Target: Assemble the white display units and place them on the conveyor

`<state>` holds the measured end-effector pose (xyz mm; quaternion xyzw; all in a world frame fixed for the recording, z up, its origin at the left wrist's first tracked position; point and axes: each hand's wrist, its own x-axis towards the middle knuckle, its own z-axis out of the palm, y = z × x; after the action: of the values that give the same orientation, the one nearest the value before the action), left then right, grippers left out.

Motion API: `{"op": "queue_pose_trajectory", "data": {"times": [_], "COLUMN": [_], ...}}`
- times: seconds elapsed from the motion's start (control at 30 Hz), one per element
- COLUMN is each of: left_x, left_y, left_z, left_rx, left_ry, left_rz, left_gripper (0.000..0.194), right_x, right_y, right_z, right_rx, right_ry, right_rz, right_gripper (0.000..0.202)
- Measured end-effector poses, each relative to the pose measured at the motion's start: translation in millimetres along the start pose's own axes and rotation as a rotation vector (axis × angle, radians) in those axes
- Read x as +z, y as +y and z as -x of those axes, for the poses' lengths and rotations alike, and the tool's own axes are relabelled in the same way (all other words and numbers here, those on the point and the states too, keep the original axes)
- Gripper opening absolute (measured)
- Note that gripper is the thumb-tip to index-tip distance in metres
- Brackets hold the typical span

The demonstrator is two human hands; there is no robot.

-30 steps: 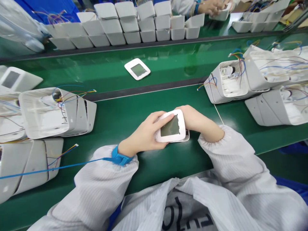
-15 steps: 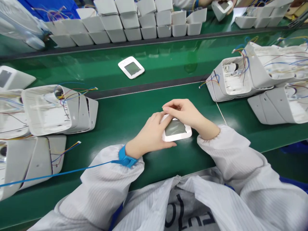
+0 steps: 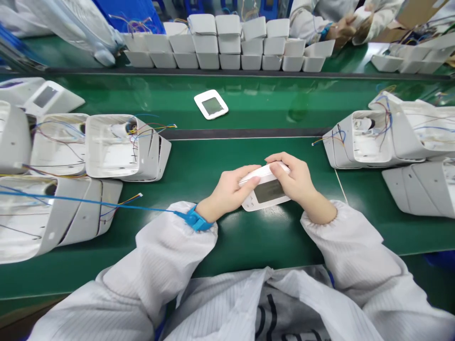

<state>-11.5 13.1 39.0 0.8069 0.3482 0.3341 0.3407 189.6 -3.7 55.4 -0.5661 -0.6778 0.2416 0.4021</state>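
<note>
a person in a white striped work coat [image 3: 220, 298] sits or stands at a glossy green worktop [image 3: 270, 241], a bright blue wrist strap [image 3: 198, 220] on the left wrist and its thin blue cord [image 3: 106, 203] running off to the left. the left hand [image 3: 231, 189] pinches the left end of the far edge of a white rounded-corner plastic panel with a grey display window [image 3: 268, 192], thumb in front and fingers beyond. the right hand [image 3: 294, 177] pinches the same edge at its right end, thumb near the window. the panel is tilted between the two hands over the middle of the worktop, small dark marks at its near left corner; whether its near edge touches the green surface cannot be told.

to the left, open white plastic housings [image 3: 151, 158] crowd together, coloured wires [image 3: 156, 127] trailing from them; to the right, more open white housings [image 3: 339, 149] stand in a similar cluster. beyond a dark strip [image 3: 249, 134], a second white panel with a grey window [image 3: 211, 104] lies flat, well apart from the hands. farther back, stacked white plastic housings [image 3: 229, 45] line a ledge beside a blue plastic bin [image 3: 131, 16], while at upper right a co-worker's hands [image 3: 341, 32] close around a white object, blurred.
</note>
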Motion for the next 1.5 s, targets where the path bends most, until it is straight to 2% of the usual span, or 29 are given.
{"op": "queue_pose_trajectory", "data": {"times": [0.2,0.4,0.6,0.73,0.87,1.0,1.13,1.23,1.3,1.37,1.43,1.5], "left_x": [1.1,6.2,11.1,8.7,5.1,6.2,8.1,8.4,8.1,7.5,7.1,7.1], "left_y": [5,15,14,5,-4,-8,-11,-16,-20,-24,-28,-30], "left_z": [0,4,7,3,0,-1,-4,-7,-9,-11,-13,-14], "left_rx": [0.077,0.124,0.064,0.054,-0.049,-0.130,-0.125,-0.174,-0.198,-0.190,-0.155,-0.096], "left_ry": [0.082,0.082,0.091,0.160,0.262,0.260,0.258,0.367,0.485,0.552,0.527,0.484], "left_rz": [-0.165,-0.234,-0.194,-0.122,0.008,0.061,0.118,0.242,0.324,0.341,0.325,0.305], "left_gripper": [0.036,0.037,0.037,0.038,0.036,0.036,0.036,0.040,0.044,0.045,0.046,0.050], "right_x": [2,0,1,5,9,10,10,15,20,24,25,20], "right_y": [0,3,6,13,18,23,31,36,36,34,30,26], "right_z": [2,0,-4,-2,-3,-8,-10,-9,-7,-5,-2,-1], "right_rx": [0.014,-0.055,-0.055,-0.053,0.005,0.026,0.006,0.057,0.093,0.100,0.070,-0.017], "right_ry": [0.073,0.105,0.088,0.104,0.029,-0.003,0.034,0.096,0.038,-0.095,-0.117,0.012], "right_rz": [0.053,0.102,0.075,0.017,0.204,0.308,0.184,-0.041,-0.208,-0.318,-0.329,-0.236], "right_gripper": [0.043,0.039,0.038,0.050,0.063,0.068,0.067,0.063,0.061,0.055,0.049,0.046]}}
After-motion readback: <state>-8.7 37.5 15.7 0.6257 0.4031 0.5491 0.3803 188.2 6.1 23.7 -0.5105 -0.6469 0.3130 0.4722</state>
